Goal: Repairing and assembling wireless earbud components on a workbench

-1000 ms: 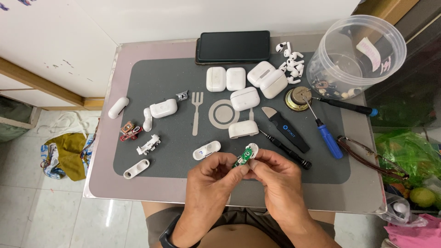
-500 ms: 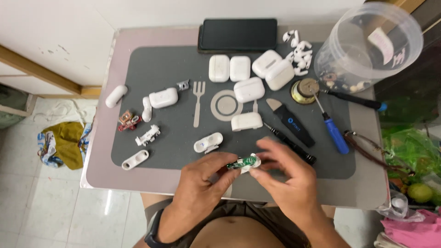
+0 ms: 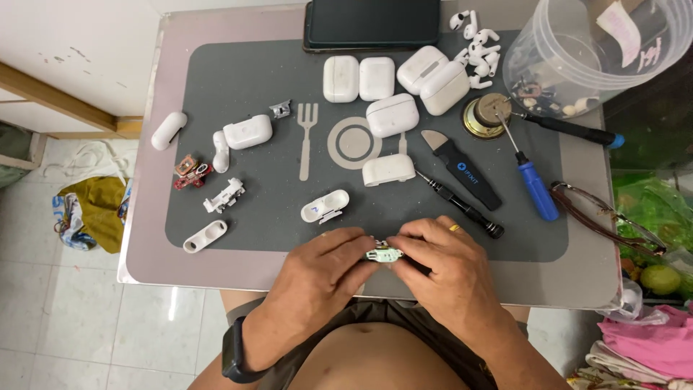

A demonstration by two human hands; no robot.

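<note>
At the mat's left edge lies a smooth white capsule-shaped shell (image 3: 168, 130), then a tangle of red-and-copper wiring (image 3: 189, 173), a toothed white plastic frame (image 3: 224, 196) and a rounded oblong white insert (image 3: 205, 236). The dark grey rubbery mat (image 3: 238, 79), printed with a pale fork-and-plate outline, covers most of the glossy table (image 3: 144, 217).

At the near edge, the left hand (image 3: 317, 278) and right hand (image 3: 440, 271) meet fingertip to fingertip, both pinching a small green circuit board (image 3: 383, 254) with white fittings — it is held between them just above the mat's front border. A black band circles the left wrist; a gold ring sits on the right hand.

Beyond, glossy white earbud cases (image 3: 392, 114) cluster at centre. Rightward lie a flat black pry tool (image 3: 462, 170), a blue-handled screwdriver (image 3: 533, 184), a round brass disc (image 3: 485, 115) and a clear plastic tub (image 3: 599, 50).
</note>
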